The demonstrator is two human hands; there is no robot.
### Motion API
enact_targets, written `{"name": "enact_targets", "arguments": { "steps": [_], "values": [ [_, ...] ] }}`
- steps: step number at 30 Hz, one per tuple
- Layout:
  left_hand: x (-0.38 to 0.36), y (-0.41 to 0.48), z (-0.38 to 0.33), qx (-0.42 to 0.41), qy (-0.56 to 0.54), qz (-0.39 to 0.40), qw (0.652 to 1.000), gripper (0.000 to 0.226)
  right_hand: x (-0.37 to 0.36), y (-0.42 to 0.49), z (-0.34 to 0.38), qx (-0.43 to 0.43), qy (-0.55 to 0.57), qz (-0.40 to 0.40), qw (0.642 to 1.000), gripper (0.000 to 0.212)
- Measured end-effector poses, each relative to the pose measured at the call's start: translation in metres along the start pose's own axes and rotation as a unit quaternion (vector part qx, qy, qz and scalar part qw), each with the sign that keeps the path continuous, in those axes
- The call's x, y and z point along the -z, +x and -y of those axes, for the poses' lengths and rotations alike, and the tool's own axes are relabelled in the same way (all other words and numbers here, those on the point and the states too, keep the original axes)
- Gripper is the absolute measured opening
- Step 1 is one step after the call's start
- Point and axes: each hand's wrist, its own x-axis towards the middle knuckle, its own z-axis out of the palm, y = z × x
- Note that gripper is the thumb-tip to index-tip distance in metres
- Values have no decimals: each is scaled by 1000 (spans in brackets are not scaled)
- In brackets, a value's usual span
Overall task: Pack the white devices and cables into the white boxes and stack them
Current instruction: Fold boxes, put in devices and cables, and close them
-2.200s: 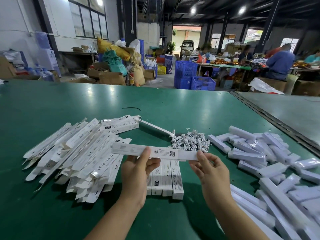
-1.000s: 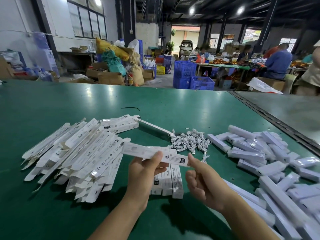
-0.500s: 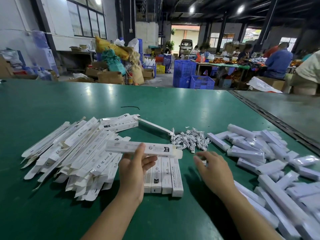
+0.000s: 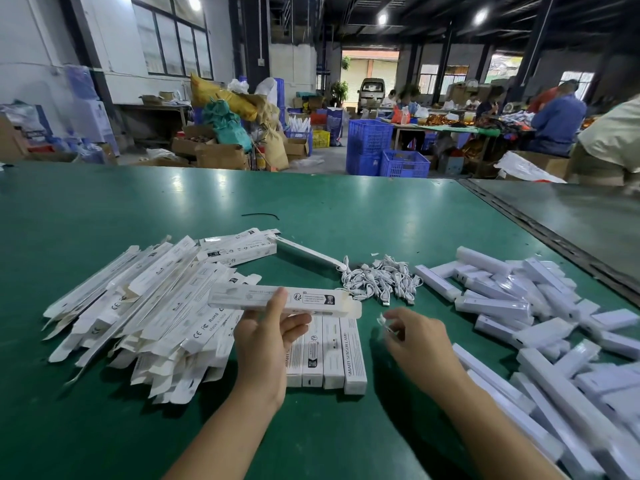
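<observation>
My left hand (image 4: 266, 341) grips a long white box (image 4: 277, 298) level above the green table, its right end flap open. Just right of that end, my right hand (image 4: 419, 341) pinches a small white cable (image 4: 383, 323), which is blurred. A tangle of white cables (image 4: 381, 280) lies behind it. Wrapped white devices (image 4: 519, 306) are heaped on the right. Several packed boxes (image 4: 332, 355) lie side by side under the held box. Flat unfolded boxes (image 4: 138, 306) are piled on the left.
The green table (image 4: 311, 209) stretches far ahead, with a short black strip (image 4: 259, 215) lying on it. A metal seam (image 4: 540, 230) runs along the right side. Blue crates (image 4: 381, 147), cartons and seated people fill the hall beyond.
My right hand let go of the box's right end, reached toward the cable tangle and came back pinching a small white piece. My left hand kept the box and levelled it.
</observation>
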Motion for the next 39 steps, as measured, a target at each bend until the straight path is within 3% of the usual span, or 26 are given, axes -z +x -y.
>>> {"name": "enact_targets", "arguments": {
  "steps": [2,5,11,18,22,27,30,36,39],
  "values": [
    [0,-1,-3,10,-11,3,1000,13,3,-3,4,-7,92,-52,994,22],
    [-1,-3,-8,40,-20,45,998,23,4,-8,11,-25,198,-68,977,12],
    [-8,-13,-9,133,-72,136,979,30,5,-21,29,12,307,-54,950,35],
    [-11,-11,-5,157,-82,111,978,34,1,-29,34,88,257,-60,960,52],
    [-11,-12,-4,191,-72,122,971,45,4,-30,35,168,256,-23,952,35],
    [-8,-14,-8,222,-81,172,956,56,7,-28,33,202,272,25,941,36],
    [-8,-14,-9,235,-83,188,950,57,6,-25,27,244,209,42,946,16],
    [-6,-10,-9,267,-78,229,933,57,12,-25,27,300,129,73,942,26],
    [-5,-9,-9,269,-65,247,929,52,17,-27,33,331,33,22,943,22]
  ]
}}
